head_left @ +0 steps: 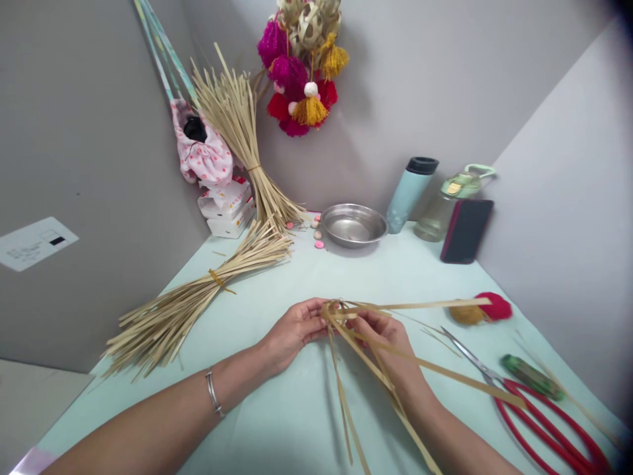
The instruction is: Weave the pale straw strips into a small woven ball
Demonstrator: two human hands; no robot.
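Straw weave (327, 313) hangs in the person's two hands, over the table (237, 429) on the near side of the metal bowl (353, 236) and well apart from it, its loose strips trailing down and to the right. The left hand (294, 333) has thumb and fingers closed on the weave's left edge. The right hand (383, 333) keeps its fingers narrow, pinching the other edge, the tips partly hidden behind strips.

The bowl is shallow and round; its shiny bottom shows. Just right of it stand a capped blue tumbler (408, 198), then a see-through bottle (432, 218) with a green lid; what either holds, I cannot tell. Left of the bowl, beyond an upright straw bundle (237, 125), a tissue box (230, 221) has tissue poking out. Above that, still left of the bowl, hangs a spotted pink pouch (212, 158) holding something black (194, 128). Small coloured discs (319, 245) lie just beside the bowl's left rim.
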